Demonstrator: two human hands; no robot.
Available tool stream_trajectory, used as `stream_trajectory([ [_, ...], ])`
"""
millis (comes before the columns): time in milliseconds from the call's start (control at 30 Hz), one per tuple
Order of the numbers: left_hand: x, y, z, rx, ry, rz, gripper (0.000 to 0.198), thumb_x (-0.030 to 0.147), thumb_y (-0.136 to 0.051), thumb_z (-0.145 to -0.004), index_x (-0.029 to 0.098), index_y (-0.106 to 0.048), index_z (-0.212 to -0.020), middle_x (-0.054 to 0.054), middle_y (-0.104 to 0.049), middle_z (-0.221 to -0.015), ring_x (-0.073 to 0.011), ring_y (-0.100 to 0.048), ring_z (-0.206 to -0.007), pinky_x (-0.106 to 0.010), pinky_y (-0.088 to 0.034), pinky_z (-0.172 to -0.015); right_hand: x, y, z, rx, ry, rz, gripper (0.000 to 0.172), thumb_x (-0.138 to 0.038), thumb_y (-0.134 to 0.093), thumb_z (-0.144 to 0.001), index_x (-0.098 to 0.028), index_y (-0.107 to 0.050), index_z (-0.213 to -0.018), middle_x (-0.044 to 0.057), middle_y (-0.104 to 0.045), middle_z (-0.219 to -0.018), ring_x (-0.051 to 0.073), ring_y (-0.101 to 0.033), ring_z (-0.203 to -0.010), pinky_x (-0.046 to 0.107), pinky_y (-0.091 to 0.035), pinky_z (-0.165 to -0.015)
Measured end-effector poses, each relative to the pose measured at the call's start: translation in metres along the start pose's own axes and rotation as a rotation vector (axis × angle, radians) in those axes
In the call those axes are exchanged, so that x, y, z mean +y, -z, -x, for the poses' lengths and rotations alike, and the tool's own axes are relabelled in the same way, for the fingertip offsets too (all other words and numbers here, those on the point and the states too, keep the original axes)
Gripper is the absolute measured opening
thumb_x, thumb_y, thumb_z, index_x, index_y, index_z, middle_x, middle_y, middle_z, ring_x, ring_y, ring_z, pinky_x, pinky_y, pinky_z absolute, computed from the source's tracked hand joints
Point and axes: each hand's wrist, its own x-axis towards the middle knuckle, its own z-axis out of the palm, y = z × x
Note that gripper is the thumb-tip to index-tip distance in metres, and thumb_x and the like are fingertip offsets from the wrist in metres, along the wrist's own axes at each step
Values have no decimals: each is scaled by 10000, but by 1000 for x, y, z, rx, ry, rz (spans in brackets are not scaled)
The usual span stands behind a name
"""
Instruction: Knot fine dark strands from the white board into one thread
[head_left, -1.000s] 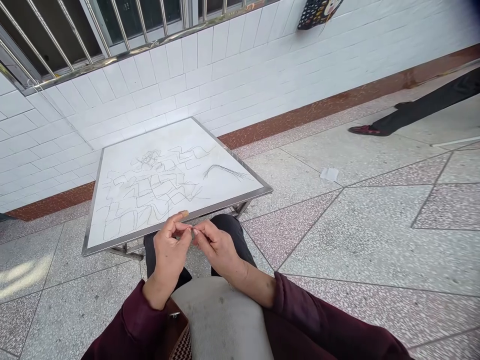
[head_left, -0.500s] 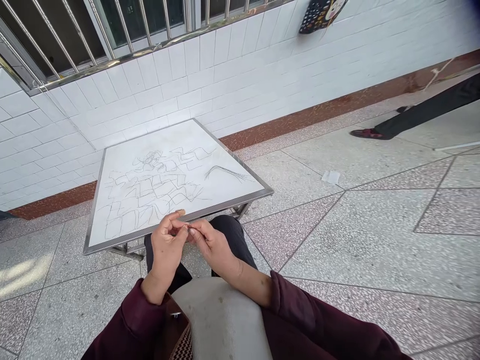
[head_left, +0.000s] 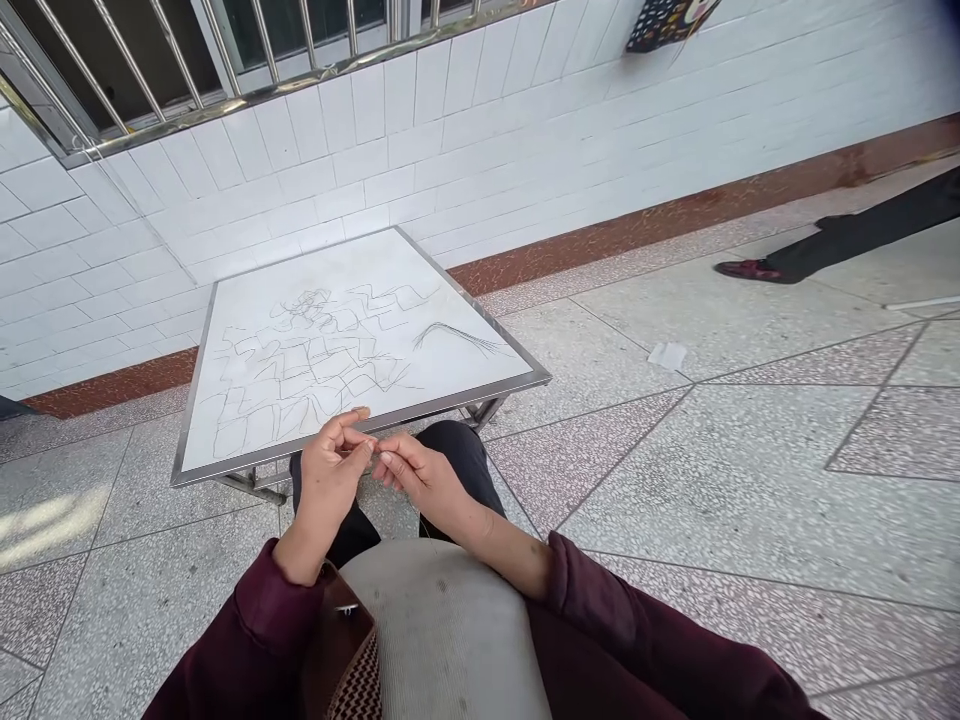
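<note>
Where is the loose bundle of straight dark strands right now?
In the head view, the bundle lies on the white table near its right edge, just right of the zigzag pieces.

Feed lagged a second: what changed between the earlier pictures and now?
Almost nothing. The left hand and right hand stay fingertip to fingertip at the near edge of the table, pinching something too fine to make out; nothing taken or let go. The zigzag wires and strand bundle lie unmoved.

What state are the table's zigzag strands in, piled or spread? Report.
Spread: the zigzag strands lie flat, side by side, across the white table.
</note>
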Motion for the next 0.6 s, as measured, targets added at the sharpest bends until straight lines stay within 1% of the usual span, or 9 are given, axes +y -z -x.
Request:
stream_trajectory([
  [100,3,0,1,19,30,68,329,248,-698,-749,186,-674,-1072,19,-672,-711,-109,-599,-605,-241,-499,-636,-3,-2,1,-22,-17,21,237,-387,-430,-995,-228,-585,-913,2,-659,-764,122,-599,-642,251,-503,-594],
  [267,8,2,0,27,53,79,308,238,-711,-726,182,-685,-1028,20,-665,-706,-105,-598,-608,-236,-508,-631,-7,-5,1,-19,-46,-27,271,-440,-446,-983,-224,-582,-891,4,-669,-753,124,-595,-620,261,-500,-601],
  [433,10,13,-2,73,77,84,343,240,-719,-706,182,-685,-1043,23,-622,-707,-111,-584,-649,-221,-522,-583,-1,2,3,-141,-135,-137,337,-508,-451,-966,-207,-602,-954,13,-677,-737,130,-585,-617,266,-494,-598],
  [500,11,17,-3,101,93,93,355,245,-709,-713,180,-675,-1060,26,-613,-714,-102,-581,-627,-215,-518,-564,2,4,6,-184,-165,-158,349,-523,-470,-953,-202,-606,-977,15,-676,-741,131,-584,-623,268,-497,-605],
  [600,10,21,-5,143,122,115,372,250,-697,-710,166,-656,-1070,31,-610,-719,-85,-573,-567,-212,-509,-535,6,3,11,-210,-172,-136,317,-500,-504,-940,-202,-603,-980,9,-671,-743,126,-579,-620,263,-494,-604],
])
